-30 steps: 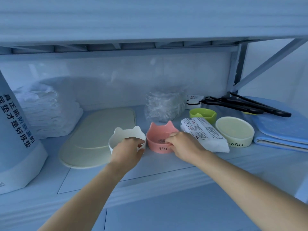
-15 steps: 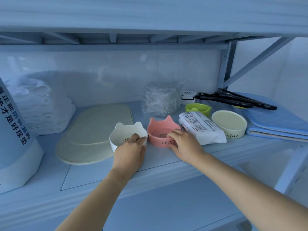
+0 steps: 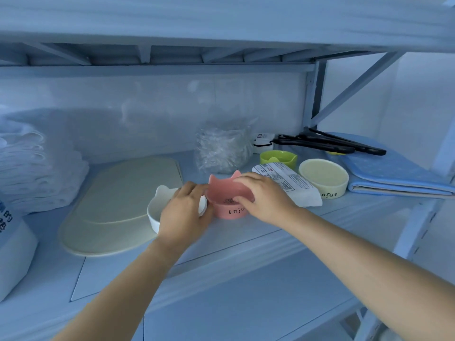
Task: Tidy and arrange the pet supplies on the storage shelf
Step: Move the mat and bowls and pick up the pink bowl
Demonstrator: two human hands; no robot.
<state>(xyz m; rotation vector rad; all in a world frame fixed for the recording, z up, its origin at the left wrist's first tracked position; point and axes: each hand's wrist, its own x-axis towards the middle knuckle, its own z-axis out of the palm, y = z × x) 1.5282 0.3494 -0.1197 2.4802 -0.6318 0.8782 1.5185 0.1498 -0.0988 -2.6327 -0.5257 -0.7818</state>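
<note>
On the shelf (image 3: 246, 233), left hand (image 3: 183, 212) grips white bowl (image 3: 154, 210), right hand (image 3: 266, 198) pink bowl (image 3: 221, 190).

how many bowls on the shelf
4: white bowl under the left hand, pink bowl held by the right hand, green bowl behind the packet, cream bowl right of it. More may be hidden.

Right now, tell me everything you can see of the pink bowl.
The pink bowl is a small, round, glossy dish, ceramic by its look, with two cat-ear points on its back rim, dark lettering starting "Enju" on its front wall and a dark print inside. It sits upright and empty near the front of the shelf. The right hand grips its right rim, thumb inside. The left hand, gripping the white bowl beside it, hides whether the two bowls touch.
</note>
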